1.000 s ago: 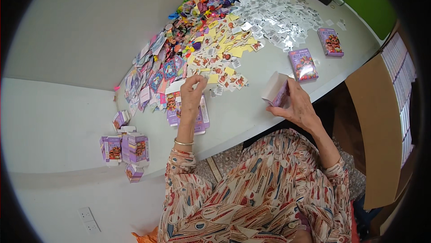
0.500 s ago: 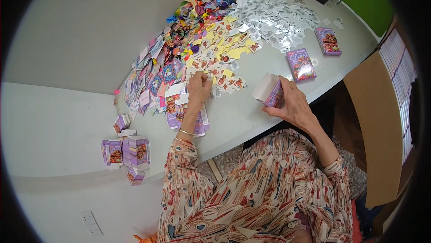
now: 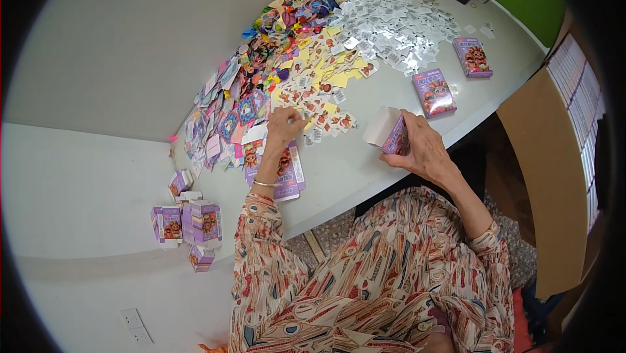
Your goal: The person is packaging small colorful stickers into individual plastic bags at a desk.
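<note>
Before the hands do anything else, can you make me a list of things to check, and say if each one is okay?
1. Small purple and white cardboard box held in the right hand: ok, fingers wrap round it.
2. Box's end open: ok, a white flap stands open on its left side.
3. Left hand has reached the spread of small yellow and white picture cards: ok, fingertips rest on its near edge.
4. A card actually pinched: cannot tell, the fingers hide it.
5. Flat purple box blanks within reach: ok, they lie under the left forearm.
6. Closed purple boxes out of the way: ok, they lie apart on the grey table.
</note>
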The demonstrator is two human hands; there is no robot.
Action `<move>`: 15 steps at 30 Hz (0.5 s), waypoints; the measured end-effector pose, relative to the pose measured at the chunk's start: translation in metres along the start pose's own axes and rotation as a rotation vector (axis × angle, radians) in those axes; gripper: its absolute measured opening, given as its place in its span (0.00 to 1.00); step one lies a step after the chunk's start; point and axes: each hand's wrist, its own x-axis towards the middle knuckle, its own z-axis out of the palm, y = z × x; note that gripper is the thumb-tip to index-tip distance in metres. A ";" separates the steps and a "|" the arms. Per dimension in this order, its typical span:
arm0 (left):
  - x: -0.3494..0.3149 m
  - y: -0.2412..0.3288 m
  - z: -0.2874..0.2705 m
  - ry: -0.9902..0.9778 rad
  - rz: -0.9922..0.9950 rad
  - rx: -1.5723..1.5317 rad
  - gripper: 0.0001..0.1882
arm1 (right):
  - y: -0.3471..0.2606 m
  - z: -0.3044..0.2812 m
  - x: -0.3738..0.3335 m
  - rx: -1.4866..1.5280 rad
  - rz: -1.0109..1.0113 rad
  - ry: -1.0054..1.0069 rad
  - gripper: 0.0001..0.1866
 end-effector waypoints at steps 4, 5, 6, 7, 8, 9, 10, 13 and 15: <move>-0.002 0.002 0.001 -0.024 -0.130 -0.205 0.08 | 0.002 -0.001 0.001 -0.005 -0.007 -0.012 0.50; -0.004 0.001 0.000 -0.025 -0.129 -0.205 0.08 | 0.002 -0.002 0.001 -0.005 -0.011 -0.012 0.50; -0.005 -0.001 -0.003 0.002 -0.140 -0.260 0.07 | 0.002 -0.002 0.001 -0.005 -0.015 -0.013 0.50; -0.006 0.000 -0.007 0.030 -0.151 -0.315 0.06 | 0.001 -0.003 0.001 -0.004 -0.014 -0.014 0.50; -0.007 0.001 -0.010 0.029 -0.153 -0.315 0.06 | 0.000 -0.003 0.001 0.000 -0.022 -0.008 0.49; -0.007 0.002 -0.014 0.018 -0.155 -0.345 0.05 | 0.000 -0.003 0.001 0.005 -0.031 -0.002 0.49; -0.007 0.006 -0.019 0.008 -0.155 -0.374 0.05 | 0.000 -0.002 0.001 0.005 -0.032 -0.003 0.49; -0.011 0.015 -0.029 -0.009 -0.186 -0.633 0.04 | 0.000 0.000 0.003 -0.003 -0.025 -0.010 0.50; -0.013 0.044 -0.040 -0.068 -0.201 -0.749 0.04 | -0.001 0.001 0.005 -0.075 -0.074 0.003 0.48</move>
